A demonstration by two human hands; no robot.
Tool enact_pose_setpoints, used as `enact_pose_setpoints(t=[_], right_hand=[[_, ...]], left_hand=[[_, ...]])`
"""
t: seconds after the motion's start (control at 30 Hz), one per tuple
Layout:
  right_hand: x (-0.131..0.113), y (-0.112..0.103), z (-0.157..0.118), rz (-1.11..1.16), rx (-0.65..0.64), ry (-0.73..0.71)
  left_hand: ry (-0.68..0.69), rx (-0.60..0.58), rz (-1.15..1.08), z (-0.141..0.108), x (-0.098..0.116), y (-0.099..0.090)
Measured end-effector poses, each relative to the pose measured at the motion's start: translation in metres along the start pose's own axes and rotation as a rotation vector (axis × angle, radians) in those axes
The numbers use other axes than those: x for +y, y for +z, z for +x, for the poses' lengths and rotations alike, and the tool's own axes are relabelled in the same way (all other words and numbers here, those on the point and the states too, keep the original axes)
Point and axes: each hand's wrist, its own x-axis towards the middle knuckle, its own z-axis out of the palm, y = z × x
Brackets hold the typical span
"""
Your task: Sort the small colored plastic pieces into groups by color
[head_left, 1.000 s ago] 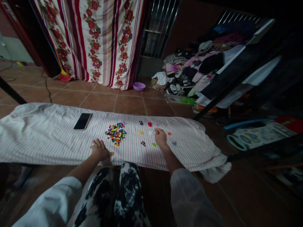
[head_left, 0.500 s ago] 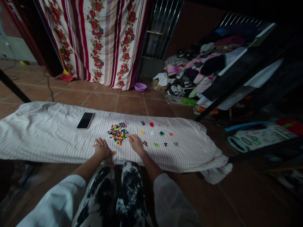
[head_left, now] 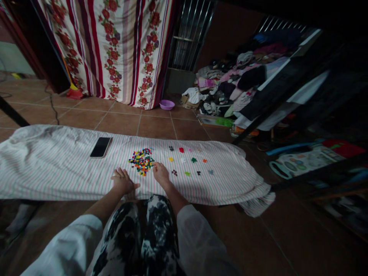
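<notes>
A mixed pile of small colourful pieces (head_left: pixel 141 161), too small to name, lies on a striped cloth (head_left: pixel 66 172). My right hand (head_left: pixel 161 173) is at the pile's right edge, index finger reaching to it and the other fingers curled in. Whatever its fingertips may hold is hidden. Flat on the cloth, left of and below the pile, rests my left hand (head_left: pixel 123 181) with fingers spread. Right of the pile are several small one-colour groups, among them a red group (head_left: pixel 181 150), a yellow group (head_left: pixel 171 159), a green group (head_left: pixel 194 160) and a brown group (head_left: pixel 174 173).
A phone (head_left: pixel 101 147) lies on the cloth left of the pile. Beyond the cloth, a purple basin (head_left: pixel 167 104) stands on the tiled floor before a floral curtain (head_left: pixel 126 53). Heaped clothes (head_left: pixel 227 84) fill the back right. My knees are below the cloth's near edge.
My right hand has shifted slightly toward the pile, its index finger now at the pile's edge. The left hand stays flat. The whole view has turned a little to the right.
</notes>
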Motion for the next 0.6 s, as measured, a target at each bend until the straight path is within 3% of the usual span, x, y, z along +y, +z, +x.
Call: enact_pose_setpoints(t=[0.27, 0.6], right_hand=[[-0.009, -0.002, 0.0, -0.046, 0.01, 0.091], [-0.011, -0.001, 0.001, -0.075, 0.003, 0.143]], left_hand=[[0.005, 0.047, -0.009, 0.005, -0.002, 0.008], [0.006, -0.009, 0.006, 0.0, -0.001, -0.001]])
